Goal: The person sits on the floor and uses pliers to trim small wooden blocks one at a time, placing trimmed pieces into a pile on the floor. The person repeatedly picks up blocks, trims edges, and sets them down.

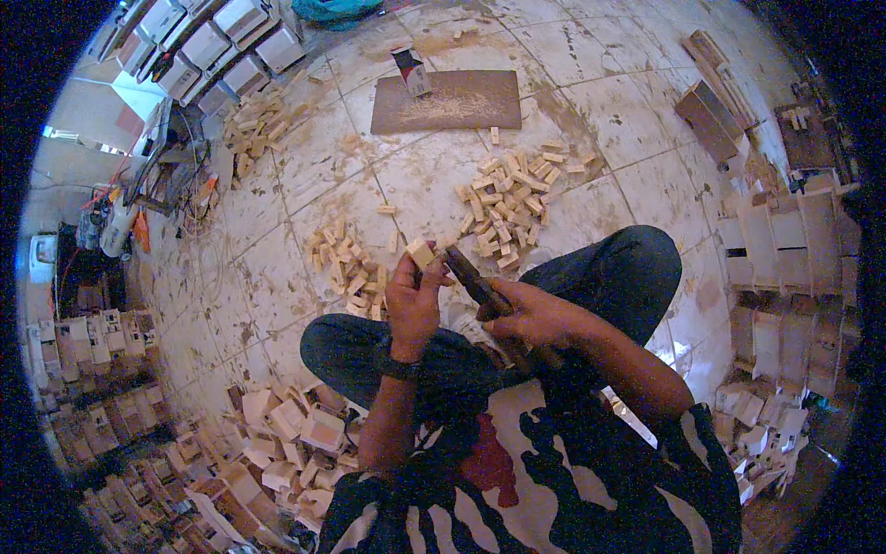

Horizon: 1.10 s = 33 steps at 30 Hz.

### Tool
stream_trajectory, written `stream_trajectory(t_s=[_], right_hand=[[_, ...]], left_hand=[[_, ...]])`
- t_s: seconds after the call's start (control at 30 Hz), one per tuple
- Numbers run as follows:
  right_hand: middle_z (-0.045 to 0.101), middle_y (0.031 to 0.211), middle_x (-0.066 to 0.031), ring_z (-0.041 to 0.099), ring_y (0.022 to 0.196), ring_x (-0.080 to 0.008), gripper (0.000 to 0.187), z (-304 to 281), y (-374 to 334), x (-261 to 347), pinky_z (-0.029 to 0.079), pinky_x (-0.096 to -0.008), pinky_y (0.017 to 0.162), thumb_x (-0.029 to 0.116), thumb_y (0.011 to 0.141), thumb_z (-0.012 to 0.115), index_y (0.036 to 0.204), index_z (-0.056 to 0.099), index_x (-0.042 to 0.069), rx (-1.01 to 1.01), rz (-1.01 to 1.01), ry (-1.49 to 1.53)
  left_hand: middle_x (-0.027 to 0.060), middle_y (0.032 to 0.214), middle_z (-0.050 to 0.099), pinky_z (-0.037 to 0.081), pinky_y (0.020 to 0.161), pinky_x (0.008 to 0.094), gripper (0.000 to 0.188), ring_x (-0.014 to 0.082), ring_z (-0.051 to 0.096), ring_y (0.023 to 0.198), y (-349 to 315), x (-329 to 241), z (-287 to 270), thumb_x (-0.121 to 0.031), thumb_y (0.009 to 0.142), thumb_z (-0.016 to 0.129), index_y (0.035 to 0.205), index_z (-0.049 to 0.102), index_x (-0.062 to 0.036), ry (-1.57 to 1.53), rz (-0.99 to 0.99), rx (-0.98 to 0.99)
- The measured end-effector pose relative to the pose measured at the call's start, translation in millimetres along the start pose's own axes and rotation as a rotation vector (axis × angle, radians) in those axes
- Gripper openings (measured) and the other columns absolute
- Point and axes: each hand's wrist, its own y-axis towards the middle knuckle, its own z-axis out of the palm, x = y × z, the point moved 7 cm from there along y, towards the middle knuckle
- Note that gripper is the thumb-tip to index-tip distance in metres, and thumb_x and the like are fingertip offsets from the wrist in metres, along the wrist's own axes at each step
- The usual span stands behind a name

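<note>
Above bent legs (614,263), left hand (413,300) pinches a wooden block (421,253); right hand (531,312) grips a dark tool (469,277).

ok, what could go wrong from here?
The dark tool in the right hand has its end close to the left hand, which grips a wooden block; a slip might catch the fingers. The loose block pile lies near the right leg; shifting could scatter it.
</note>
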Motion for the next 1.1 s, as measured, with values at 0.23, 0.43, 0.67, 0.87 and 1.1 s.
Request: stream_trajectory(t_s=[0.23, 0.43, 0.67, 0.87, 1.1], right_hand=[[0.057, 0.104, -0.0079, 0.054, 0.097, -0.0190, 0.043, -3, -2, -2, 0.046, -0.0342, 0.085, 0.009, 0.083, 0.059, 0.122, 0.043, 0.003, 0.037, 0.056, 0.149], [0.057, 0.090, -0.0086, 0.056, 0.080, -0.0190, 0.041, -7, -7, 8, 0.049, -0.0348, 0.069, 0.010, 0.080, 0.057, 0.118, 0.044, 0.002, -0.013, -0.010, 0.027], [0.056, 0.094, -0.0130, 0.056, 0.086, -0.0247, 0.047, -10, -9, 18, 0.046, -0.0381, 0.077, 0.008, 0.079, 0.056, 0.122, 0.041, 0.002, -0.088, -0.118, -0.136], [0.057, 0.105, -0.0215, 0.057, 0.097, -0.0353, 0.053, -13, 0, 6, 0.045, -0.0425, 0.085, 0.004, 0.077, 0.054, 0.127, 0.038, 0.003, -0.184, -0.062, -0.361], [0.054, 0.111, -0.0273, 0.052, 0.103, -0.0445, 0.054, -9, 11, -13, 0.044, -0.0479, 0.088, 0.000, 0.075, 0.051, 0.127, 0.037, 0.000, -0.249, -0.068, -0.570]], left_hand=[[0.0074, 0.095, 0.062, 0.052, 0.070, 0.0269, 0.029, 0.0123, 0.059, 0.082, -1, -8, 5, -0.012, 0.092, 0.054, 0.117, 0.052, 0.0037, 0.009, 0.008, 0.020], [0.0072, 0.092, 0.062, 0.052, 0.069, 0.0272, 0.026, 0.0124, 0.059, 0.081, -1, -14, 6, -0.011, 0.091, 0.054, 0.113, 0.054, 0.0037, 0.130, 0.065, 0.025], [0.0066, 0.088, 0.063, 0.052, 0.066, 0.0262, 0.022, 0.0114, 0.060, 0.074, 1, -14, 8, -0.011, 0.090, 0.055, 0.107, 0.056, 0.0036, 0.105, 0.067, 0.021], [0.0076, 0.088, 0.061, 0.052, 0.068, 0.0294, 0.027, 0.0138, 0.059, 0.076, -1, -8, 7, -0.015, 0.088, 0.058, 0.109, 0.056, 0.0012, 0.153, -0.006, 0.023], [0.0078, 0.086, 0.062, 0.051, 0.068, 0.0284, 0.028, 0.0144, 0.060, 0.074, -2, -16, 15, -0.015, 0.088, 0.058, 0.108, 0.056, 0.0036, 0.195, 0.030, 0.002]])
